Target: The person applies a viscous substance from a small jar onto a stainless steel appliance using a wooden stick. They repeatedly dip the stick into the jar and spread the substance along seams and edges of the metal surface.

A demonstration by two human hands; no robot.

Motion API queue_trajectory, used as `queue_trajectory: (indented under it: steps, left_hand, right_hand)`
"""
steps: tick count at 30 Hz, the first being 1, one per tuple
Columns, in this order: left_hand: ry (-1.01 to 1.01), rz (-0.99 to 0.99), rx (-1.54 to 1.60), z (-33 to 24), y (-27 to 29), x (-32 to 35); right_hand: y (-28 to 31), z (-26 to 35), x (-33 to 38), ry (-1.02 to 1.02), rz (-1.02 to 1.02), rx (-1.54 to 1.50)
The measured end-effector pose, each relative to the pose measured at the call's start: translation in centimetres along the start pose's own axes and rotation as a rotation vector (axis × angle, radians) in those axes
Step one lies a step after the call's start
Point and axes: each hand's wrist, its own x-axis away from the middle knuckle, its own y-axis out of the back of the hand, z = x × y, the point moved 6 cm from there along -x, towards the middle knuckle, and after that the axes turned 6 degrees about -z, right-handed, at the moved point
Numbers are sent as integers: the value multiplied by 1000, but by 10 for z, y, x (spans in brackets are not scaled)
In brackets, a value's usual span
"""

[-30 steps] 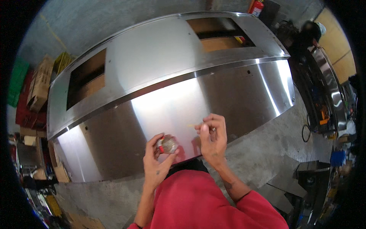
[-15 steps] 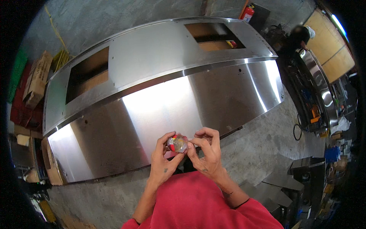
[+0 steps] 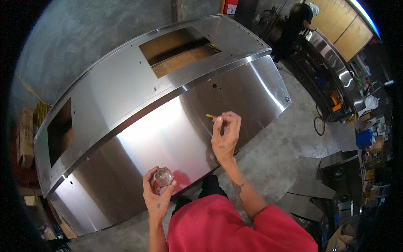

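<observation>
My left hand is closed round a small round clear container with a red patch on its side. It is held above the near edge of a large brushed-steel unit. Farther right and higher, my right hand pinches a short, thin yellow stick between thumb and fingers. The stick points left over the steel, apart from the container. What it is exactly I cannot make out. A reddish reflection shows on the steel beside the container.
The unit's back panel has two rectangular openings, the right one larger in view. A red fire extinguisher stands behind it. At the far right another person leans by a curved steel piece. Dark metal sheets lie lower right.
My hands have parted: the right one moved up and away with the yellow stick, while the left one lowered with the container. The view has shifted to the right.
</observation>
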Motion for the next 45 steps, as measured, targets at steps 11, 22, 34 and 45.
queue_trajectory:
  steps: [11,22,34,45]
  left_hand:
    - [42,-124,-35,-4,-77,-50]
    - [78,-207,-42,-16,-92,-62]
    - [64,-174,-48,-18,-101,-69]
    - [70,-184,-29,-21,-105,-69]
  right_hand:
    - [-117,-150,-99,-104,-62,-115]
    - [-130,-159,-105,-22,-89,-101]
    - [-128,-152,-114,37,-40,-15]
    - [-73,-182,-143,-10,-195,-42]
